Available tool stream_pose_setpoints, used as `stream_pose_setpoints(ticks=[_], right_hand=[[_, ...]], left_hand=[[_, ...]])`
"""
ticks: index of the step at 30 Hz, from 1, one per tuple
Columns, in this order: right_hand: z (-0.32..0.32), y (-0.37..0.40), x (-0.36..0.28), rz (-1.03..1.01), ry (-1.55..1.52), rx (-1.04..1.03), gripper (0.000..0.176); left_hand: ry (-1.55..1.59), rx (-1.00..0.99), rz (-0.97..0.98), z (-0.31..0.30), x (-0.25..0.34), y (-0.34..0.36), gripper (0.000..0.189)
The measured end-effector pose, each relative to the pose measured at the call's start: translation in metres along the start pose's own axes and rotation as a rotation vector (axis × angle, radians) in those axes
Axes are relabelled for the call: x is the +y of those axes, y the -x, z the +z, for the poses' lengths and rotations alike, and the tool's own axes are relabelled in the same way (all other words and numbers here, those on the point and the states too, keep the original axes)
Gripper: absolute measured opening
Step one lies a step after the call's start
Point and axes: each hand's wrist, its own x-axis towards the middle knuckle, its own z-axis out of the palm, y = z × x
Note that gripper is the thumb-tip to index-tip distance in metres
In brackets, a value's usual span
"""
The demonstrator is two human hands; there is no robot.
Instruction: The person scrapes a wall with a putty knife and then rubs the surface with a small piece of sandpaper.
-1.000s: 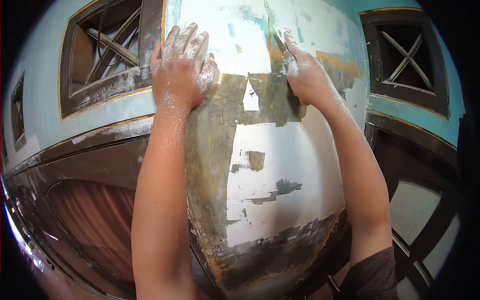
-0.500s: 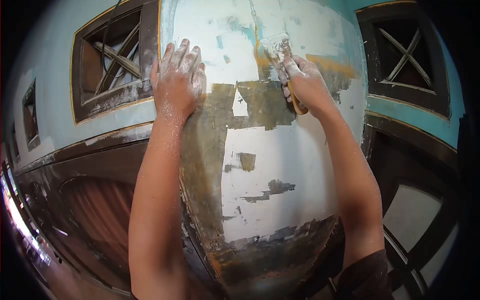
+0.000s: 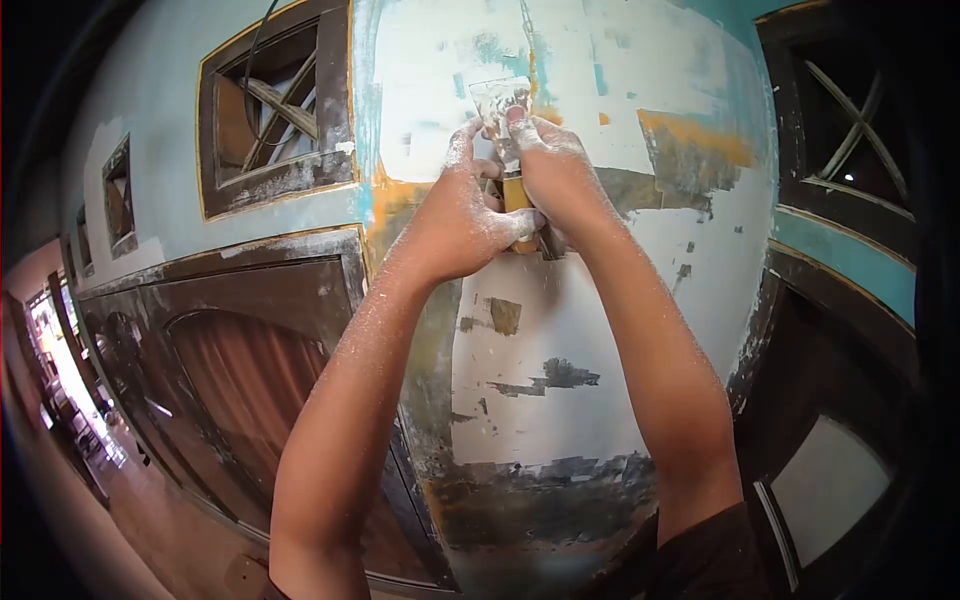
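A putty knife with a whitish, smeared blade (image 3: 501, 94) and a yellowish handle (image 3: 515, 195) is upright in front of the wall. My right hand (image 3: 555, 170) grips it, with the thumb on the lower part of the blade. My left hand (image 3: 475, 215), dusted white, is closed round the handle from the left, its thumb across the lower end. Behind both hands the wall (image 3: 560, 420) shows white filler, grey-brown bare patches, orange streaks and turquoise paint.
A dark-framed window (image 3: 275, 110) with crossed bars is at upper left, another (image 3: 850, 120) at upper right. Dark wooden panels (image 3: 250, 290) with a reddish curtain stand at left. A dark door frame (image 3: 800, 350) is at right.
My left hand has come off the wall and moved right onto the putty knife's handle. My right hand has moved left with the knife, and the view has shifted.
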Motion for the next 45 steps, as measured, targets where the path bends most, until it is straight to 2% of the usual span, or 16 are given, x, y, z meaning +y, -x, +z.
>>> stream_pose_setpoints(ticks=[2, 5, 7, 11, 22, 24, 25, 26, 28, 29, 32, 33, 34, 36, 40, 45], right_hand=[[0.001, -0.003, -0.002, 0.011, 0.005, -0.034, 0.047], [-0.004, -0.012, -0.010, -0.028, 0.135, -0.085, 0.043], [-0.012, -0.022, -0.009, 0.042, 0.081, -0.146, 0.041], [-0.019, -0.036, -0.015, 0.128, 0.146, -0.260, 0.038], [-0.012, -0.048, -0.012, 0.175, 0.112, -0.413, 0.039], [-0.014, -0.056, -0.010, -0.059, 0.394, -0.336, 0.041], [-0.016, -0.058, -0.009, -0.198, 0.562, -0.195, 0.040], [-0.018, -0.060, -0.006, -0.203, 0.560, -0.202, 0.040], [-0.023, -0.069, -0.002, -0.513, 0.824, 0.084, 0.038], [-0.029, -0.073, 0.001, -0.599, 0.918, 0.076, 0.029], [-0.041, -0.076, 0.011, -0.817, 1.095, 0.182, 0.031], [-0.045, -0.080, 0.022, -0.844, 1.129, 0.197, 0.043], [-0.049, -0.085, 0.030, -0.852, 1.123, 0.192, 0.043], [-0.051, -0.086, 0.036, -0.889, 1.202, 0.274, 0.050], [-0.052, -0.090, 0.040, -0.864, 1.296, 0.276, 0.052], [-0.046, -0.087, 0.042, -0.833, 1.344, 0.335, 0.054]], left_hand=[[-0.009, 0.002, -0.042, 0.000, 0.008, -0.001, 0.112], [-0.148, 0.078, -0.077, 0.005, 0.003, -0.002, 0.098], [-0.377, 0.279, 0.198, 0.011, -0.016, -0.002, 0.082], [-0.395, 0.204, 0.101, 0.009, -0.005, 0.011, 0.066], [-0.666, 0.367, 0.097, 0.005, -0.027, 0.029, 0.065], [-0.785, 0.336, 0.023, 0.005, -0.023, 0.036, 0.066], [-0.827, 0.338, 0.074, 0.005, -0.023, 0.040, 0.065], [-0.829, 0.344, 0.068, 0.005, -0.027, 0.040, 0.065], [-0.868, 0.404, -0.045, 0.004, -0.038, 0.039, 0.059], [-0.912, 0.424, -0.032, 0.005, -0.039, 0.042, 0.057], [-0.983, 0.450, 0.001, 0.004, -0.044, 0.046, 0.059], [-1.022, 0.461, 0.064, 0.004, -0.046, 0.046, 0.063], [-1.062, 0.473, 0.127, 0.004, -0.048, 0.046, 0.067], [-1.070, 0.443, 0.095, 0.006, -0.049, 0.045, 0.071], [-1.067, 0.332, -0.033, 0.010, -0.057, 0.046, 0.079], [-1.031, 0.422, -0.003, 0.014, -0.071, 0.066, 0.080]])
